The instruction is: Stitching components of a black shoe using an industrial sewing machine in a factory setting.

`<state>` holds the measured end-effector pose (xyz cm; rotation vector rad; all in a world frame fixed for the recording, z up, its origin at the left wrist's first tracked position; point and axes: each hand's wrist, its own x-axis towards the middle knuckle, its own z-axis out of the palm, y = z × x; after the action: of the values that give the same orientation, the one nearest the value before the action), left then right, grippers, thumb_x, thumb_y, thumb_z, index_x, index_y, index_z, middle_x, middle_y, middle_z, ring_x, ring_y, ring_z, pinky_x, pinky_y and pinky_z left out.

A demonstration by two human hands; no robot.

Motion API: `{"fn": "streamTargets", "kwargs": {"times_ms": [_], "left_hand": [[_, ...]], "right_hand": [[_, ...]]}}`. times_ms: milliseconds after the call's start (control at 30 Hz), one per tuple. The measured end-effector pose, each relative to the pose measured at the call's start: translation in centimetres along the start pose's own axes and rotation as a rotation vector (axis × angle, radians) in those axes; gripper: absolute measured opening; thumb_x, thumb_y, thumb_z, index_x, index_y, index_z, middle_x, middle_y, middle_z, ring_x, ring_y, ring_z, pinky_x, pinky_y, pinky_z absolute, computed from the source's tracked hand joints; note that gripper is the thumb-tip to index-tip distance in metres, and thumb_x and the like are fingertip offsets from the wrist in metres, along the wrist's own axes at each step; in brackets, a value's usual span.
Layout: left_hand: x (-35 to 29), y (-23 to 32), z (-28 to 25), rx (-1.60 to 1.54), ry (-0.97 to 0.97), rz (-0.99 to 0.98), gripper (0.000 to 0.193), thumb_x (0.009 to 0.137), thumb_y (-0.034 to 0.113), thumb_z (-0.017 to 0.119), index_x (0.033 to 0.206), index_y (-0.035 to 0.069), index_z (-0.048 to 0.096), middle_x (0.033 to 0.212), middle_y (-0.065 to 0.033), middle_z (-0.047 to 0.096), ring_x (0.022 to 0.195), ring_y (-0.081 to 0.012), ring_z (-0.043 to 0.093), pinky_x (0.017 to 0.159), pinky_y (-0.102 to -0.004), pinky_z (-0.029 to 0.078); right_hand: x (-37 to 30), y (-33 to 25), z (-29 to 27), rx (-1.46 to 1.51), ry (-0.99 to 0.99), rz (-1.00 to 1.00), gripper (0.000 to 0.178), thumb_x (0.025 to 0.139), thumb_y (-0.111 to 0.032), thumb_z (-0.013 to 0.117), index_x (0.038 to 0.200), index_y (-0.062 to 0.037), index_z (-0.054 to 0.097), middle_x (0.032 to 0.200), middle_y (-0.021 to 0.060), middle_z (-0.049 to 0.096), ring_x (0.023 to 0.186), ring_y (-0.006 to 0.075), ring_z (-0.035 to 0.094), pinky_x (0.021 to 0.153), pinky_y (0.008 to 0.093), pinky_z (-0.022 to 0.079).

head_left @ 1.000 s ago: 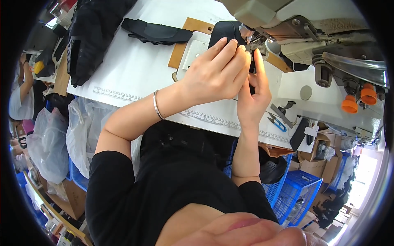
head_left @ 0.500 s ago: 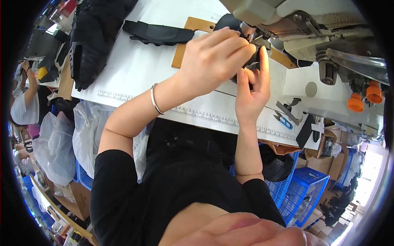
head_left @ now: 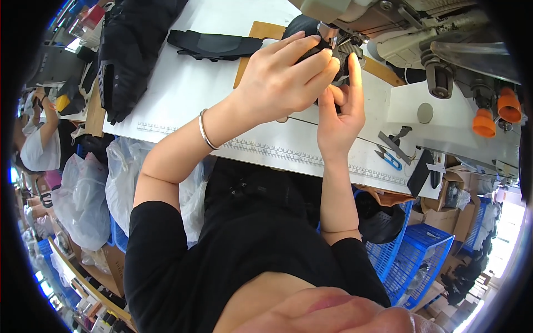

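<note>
Black fabric piece [head_left: 300, 24] lies under the sewing machine head [head_left: 355, 16], close to the metal presser area. My left hand [head_left: 283, 77], a silver bangle at its wrist, is closed with fingers curled onto this fabric. Just right of it, my right hand [head_left: 341, 125] points its index finger up along a dark grey woven strap [head_left: 347, 49] beside the needle area. Its thumb and other fingers are bent together on the black work, partly behind my left hand. A long black padded strap piece [head_left: 216, 45] rests on the white table, left of the machine.
A large black bag-like piece [head_left: 133, 55] lies at far left. Blue thread snips [head_left: 391, 160] and a metal guide [head_left: 395, 145] sit at right. A printed ruler strip [head_left: 277, 152] runs along the table's front. Blue crates [head_left: 419, 261] and plastic bags [head_left: 83, 200] stand below. Another person [head_left: 41, 139] works at far left.
My hands stay on the black fabric at the machine, the left fingers shifting slightly and spreading a little. The whole view has shifted slightly.
</note>
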<state>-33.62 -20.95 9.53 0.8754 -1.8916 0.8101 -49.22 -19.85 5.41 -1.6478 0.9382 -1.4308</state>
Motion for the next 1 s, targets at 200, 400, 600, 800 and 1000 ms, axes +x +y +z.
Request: {"fn": "streamTargets", "kwargs": {"times_ms": [200,400,600,800,1000], "left_hand": [[-0.4,-0.2,0.1,0.017,-0.033,0.056,0.031,0.066,0.009,0.074,0.096,0.004,0.077,0.099,-0.0042,0.072,0.099,-0.0268,0.073,0.085,-0.0399,0.065],[0.0,-0.3,-0.2,-0.008,-0.059,0.044,0.032,0.066,0.011,0.075,0.098,0.004,0.076,0.098,-0.0034,0.071,0.100,-0.0269,0.073,0.085,-0.0403,0.065],[-0.3,-0.2,0.2,0.023,-0.053,0.053,0.033,0.064,0.012,0.074,0.096,0.004,0.076,0.097,-0.0033,0.070,0.099,-0.0266,0.073,0.085,-0.0399,0.065],[-0.2,0.7,0.1,0.083,-0.104,0.080,0.027,0.070,0.014,0.074,0.096,0.006,0.076,0.103,-0.0040,0.067,0.102,-0.0269,0.070,0.087,-0.0399,0.064],[-0.4,3.6,0.6,0.274,-0.090,-0.042,0.025,0.071,0.016,0.071,0.089,0.000,0.072,0.097,-0.0113,0.065,0.100,-0.0362,0.070,0.080,-0.0490,0.062]], "right_hand": [[0.1,0.0,0.3,0.008,0.011,0.020,0.070,0.096,-0.001,0.064,0.159,-0.0024,0.034,0.080,0.0005,0.069,0.076,0.0045,0.057,0.075,0.0196,0.047],[0.2,-0.5,0.4,0.017,0.019,0.052,0.069,0.097,0.000,0.064,0.159,-0.0029,0.034,0.080,0.0002,0.069,0.076,0.0040,0.058,0.075,0.0194,0.047],[0.4,-0.3,0.4,0.023,0.010,0.038,0.069,0.097,0.000,0.063,0.160,-0.0042,0.034,0.083,0.0014,0.071,0.079,0.0045,0.060,0.076,0.0193,0.048],[0.3,-0.5,0.0,0.018,0.018,0.035,0.068,0.096,0.002,0.063,0.159,-0.0049,0.037,0.086,0.0028,0.073,0.081,0.0058,0.063,0.078,0.0210,0.050],[0.7,-0.5,-2.7,-0.207,-0.011,-0.098,0.051,0.089,0.007,0.066,0.138,-0.0041,0.063,0.105,0.0091,0.073,0.087,0.0105,0.067,0.078,0.0257,0.055]]}}
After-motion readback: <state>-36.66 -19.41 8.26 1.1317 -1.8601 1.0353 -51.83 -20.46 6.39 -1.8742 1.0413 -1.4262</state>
